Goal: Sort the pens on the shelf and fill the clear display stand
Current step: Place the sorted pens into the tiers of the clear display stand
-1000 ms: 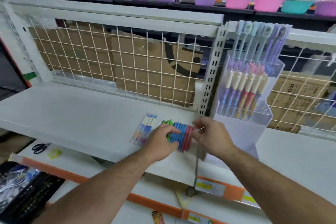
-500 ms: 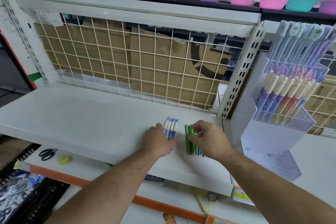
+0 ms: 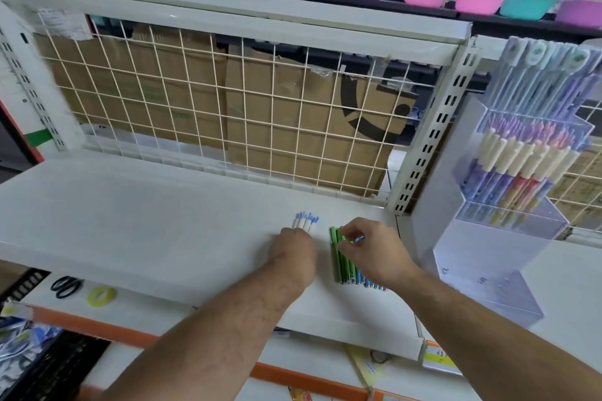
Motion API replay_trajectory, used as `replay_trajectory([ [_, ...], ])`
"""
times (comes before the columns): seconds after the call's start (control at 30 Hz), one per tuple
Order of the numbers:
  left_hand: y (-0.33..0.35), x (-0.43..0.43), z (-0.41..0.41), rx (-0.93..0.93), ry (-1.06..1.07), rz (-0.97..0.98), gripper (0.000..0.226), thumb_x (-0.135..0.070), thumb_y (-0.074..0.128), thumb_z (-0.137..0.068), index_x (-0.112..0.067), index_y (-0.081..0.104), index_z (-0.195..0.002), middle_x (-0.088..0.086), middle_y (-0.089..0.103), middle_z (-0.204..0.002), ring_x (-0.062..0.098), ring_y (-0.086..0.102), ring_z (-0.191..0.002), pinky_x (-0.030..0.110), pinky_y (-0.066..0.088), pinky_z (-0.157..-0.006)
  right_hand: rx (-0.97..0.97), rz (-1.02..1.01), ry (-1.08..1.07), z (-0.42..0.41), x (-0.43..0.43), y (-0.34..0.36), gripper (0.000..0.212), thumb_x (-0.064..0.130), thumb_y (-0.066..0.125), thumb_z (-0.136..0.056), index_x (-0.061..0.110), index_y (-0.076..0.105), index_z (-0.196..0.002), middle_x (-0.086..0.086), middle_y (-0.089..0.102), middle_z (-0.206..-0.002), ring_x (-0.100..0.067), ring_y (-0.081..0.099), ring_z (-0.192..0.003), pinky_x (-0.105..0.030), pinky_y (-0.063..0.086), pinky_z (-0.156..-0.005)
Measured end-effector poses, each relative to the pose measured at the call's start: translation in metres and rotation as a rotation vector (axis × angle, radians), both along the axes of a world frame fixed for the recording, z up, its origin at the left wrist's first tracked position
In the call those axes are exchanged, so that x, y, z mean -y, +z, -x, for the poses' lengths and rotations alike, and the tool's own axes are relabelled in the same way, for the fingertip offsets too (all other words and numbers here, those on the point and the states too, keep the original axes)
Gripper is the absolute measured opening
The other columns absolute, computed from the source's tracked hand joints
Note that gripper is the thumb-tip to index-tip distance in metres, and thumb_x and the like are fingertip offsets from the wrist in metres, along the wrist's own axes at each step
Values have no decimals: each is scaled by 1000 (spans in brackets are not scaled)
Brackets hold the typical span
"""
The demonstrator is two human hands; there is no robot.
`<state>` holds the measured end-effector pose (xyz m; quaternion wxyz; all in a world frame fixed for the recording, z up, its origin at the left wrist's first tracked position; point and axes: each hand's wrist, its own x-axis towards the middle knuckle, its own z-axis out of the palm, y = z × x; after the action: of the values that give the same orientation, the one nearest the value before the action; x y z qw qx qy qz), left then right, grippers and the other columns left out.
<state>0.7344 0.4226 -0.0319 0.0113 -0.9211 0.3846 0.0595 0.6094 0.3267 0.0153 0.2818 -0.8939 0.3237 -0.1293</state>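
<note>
While the left hand (image 3: 298, 254) lies over the white pens (image 3: 306, 221) at lower centre, its grip hidden, the right hand (image 3: 374, 247) pinches the green pens (image 3: 338, 264) just beside; the stand (image 3: 482, 257) rises farther right, upper tiers filled.

Wire grid (image 3: 228, 98) before cardboard boxes (image 3: 286, 140)

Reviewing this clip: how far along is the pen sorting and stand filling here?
Done: the upper tiers of the clear display stand hold pens, and the loose pens lie in two separate groups. In hand: the left hand rests on the white pens; the right hand pinches the green and blue pens. Left: both groups lie on the shelf, and the stand's bottom tier shows no pens.
</note>
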Motion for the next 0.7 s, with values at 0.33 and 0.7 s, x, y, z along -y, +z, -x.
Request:
replay_trajectory([
  [0.33,-7,3,-3,-196,164,109,31,-14,46,-99,-9,48,-130,10,60,-129,26,60,-117,33,48,-89,28,-38,13,2,-2,2,12,23,70,-90,22,72,-102,11,69,-96,-14,66,-87,-28,56,-77],
  [0.7,14,5,7,-942,348,674,16,-24,40,-97,-12,51,-92,11,57,-74,27,55,-55,33,44,-56,72,-109,-32,26,1,9,5,24,72,-89,22,71,-94,13,69,-90,-2,63,-76,-21,49,-69],
])
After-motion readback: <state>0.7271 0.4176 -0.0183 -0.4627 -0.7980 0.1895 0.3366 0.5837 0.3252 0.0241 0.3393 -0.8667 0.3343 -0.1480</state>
